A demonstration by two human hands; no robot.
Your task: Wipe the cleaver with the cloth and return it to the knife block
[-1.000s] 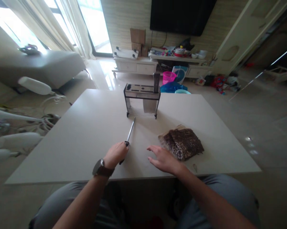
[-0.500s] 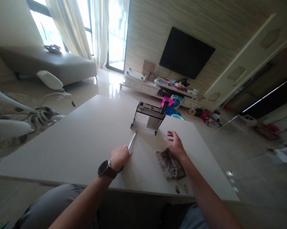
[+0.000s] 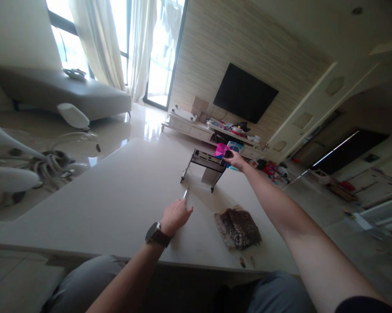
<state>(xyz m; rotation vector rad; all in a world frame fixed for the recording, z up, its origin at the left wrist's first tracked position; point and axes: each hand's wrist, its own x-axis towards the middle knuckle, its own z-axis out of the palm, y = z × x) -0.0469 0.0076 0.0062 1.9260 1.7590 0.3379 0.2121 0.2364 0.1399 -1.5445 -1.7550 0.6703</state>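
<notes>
My left hand (image 3: 176,216), with a watch on the wrist, is closed around a long thin silver tool (image 3: 185,191) that points away from me over the white table. At the table's far side stands a small dark frame (image 3: 206,160) on legs with a grey panel. My right hand (image 3: 234,160) reaches to the frame's right end, its fingers closed on a dark upright part (image 3: 227,154) there. A folded brown patterned cloth (image 3: 239,228) lies on the table below my right forearm.
Two small objects (image 3: 242,262) lie near the front edge of the table (image 3: 117,195). White chairs (image 3: 13,178) stand at the left. Beyond the table are a low cabinet (image 3: 196,131), a pink basket (image 3: 220,150) and a grey bench (image 3: 94,95).
My right hand has moved forward from above the cloth and taken hold of the dark part on the frame. My left hand has shifted slightly right with the tool.
</notes>
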